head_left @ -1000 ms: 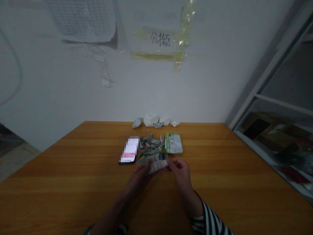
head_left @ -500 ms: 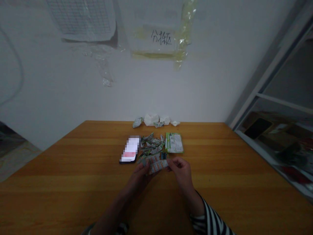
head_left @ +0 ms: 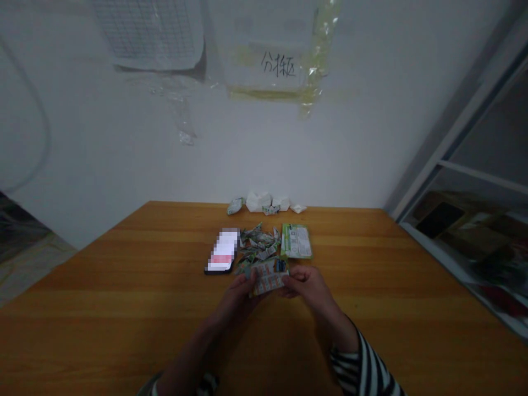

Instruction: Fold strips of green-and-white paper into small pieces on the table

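Both of my hands hold a small printed paper strip (head_left: 267, 282) just above the wooden table (head_left: 124, 286). My left hand (head_left: 238, 292) pinches its left end and my right hand (head_left: 307, 282) pinches its right end, fingers closed. Right behind the strip lies a pile of small folded paper pieces (head_left: 259, 247). A phone (head_left: 223, 252) with a lit screen lies left of the pile. A green and white printed packet (head_left: 296, 241) lies right of it.
Several white and printed folded paper shapes (head_left: 264, 202) sit at the table's far edge against the white wall. A taped paper with handwriting (head_left: 279, 66) hangs on the wall. A metal shelf frame (head_left: 457, 165) with dim items stands at the right.
My hands and the strip have stayed close together, and my right hand has turned slightly inward over the strip. The view has shifted a little to the left.
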The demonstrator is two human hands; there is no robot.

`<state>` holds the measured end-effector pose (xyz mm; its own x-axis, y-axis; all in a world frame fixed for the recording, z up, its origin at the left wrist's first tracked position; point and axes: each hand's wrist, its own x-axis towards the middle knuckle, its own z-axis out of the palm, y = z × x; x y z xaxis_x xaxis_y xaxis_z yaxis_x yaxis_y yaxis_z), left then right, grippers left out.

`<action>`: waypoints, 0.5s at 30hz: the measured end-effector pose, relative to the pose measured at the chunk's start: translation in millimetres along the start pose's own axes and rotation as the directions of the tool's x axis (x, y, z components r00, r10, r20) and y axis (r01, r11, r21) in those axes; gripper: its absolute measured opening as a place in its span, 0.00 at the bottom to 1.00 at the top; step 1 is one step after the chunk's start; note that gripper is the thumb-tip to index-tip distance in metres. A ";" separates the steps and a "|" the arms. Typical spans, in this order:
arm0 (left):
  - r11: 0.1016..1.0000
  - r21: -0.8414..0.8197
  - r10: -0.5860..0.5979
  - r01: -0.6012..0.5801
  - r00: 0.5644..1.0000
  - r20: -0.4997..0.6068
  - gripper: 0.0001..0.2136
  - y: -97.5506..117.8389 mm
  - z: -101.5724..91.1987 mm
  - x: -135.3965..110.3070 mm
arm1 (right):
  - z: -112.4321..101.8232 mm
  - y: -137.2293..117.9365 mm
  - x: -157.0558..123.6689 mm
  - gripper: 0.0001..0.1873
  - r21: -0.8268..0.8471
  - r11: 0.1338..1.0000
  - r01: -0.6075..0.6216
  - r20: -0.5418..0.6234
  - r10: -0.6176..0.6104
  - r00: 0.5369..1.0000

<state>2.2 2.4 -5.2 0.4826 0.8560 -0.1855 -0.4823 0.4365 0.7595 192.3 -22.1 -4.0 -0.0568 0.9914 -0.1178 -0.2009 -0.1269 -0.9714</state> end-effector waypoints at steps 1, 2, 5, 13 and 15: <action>1.000 0.008 -0.009 0.009 1.000 -0.001 0.15 0.3 -0.3 -0.5 | -2.8 0.2 -0.6 0.23 -0.029 0.999 -0.016 0.064 0.017 0.998; 1.000 0.017 -0.018 0.018 1.000 0.003 0.15 0.7 -0.6 -0.9 | -5.0 0.6 -1.2 0.24 -0.059 0.998 -0.033 0.139 0.041 0.989; 0.998 0.043 -0.039 0.038 0.998 0.042 0.14 2.2 -0.8 -1.0 | -6.3 4.2 -2.1 0.27 -0.125 0.991 -0.040 0.284 0.074 0.956; 0.882 0.446 0.217 -0.155 0.972 -0.091 0.17 1.1 -2.3 9.0 | 18.0 24.9 -0.9 0.26 -0.388 0.902 0.188 0.025 -0.193 0.981; 0.842 0.506 0.277 -0.187 0.955 -0.106 0.19 0.6 -4.5 11.4 | 20.9 28.9 -1.2 0.25 -0.458 0.860 0.223 0.007 -0.247 0.969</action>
<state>4.2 13.7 -9.7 0.2499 0.9677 -0.0334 -0.1261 0.0667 0.9898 166.1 -27.6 -27.7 -0.0124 0.9917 0.1276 0.2624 0.1264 -0.9566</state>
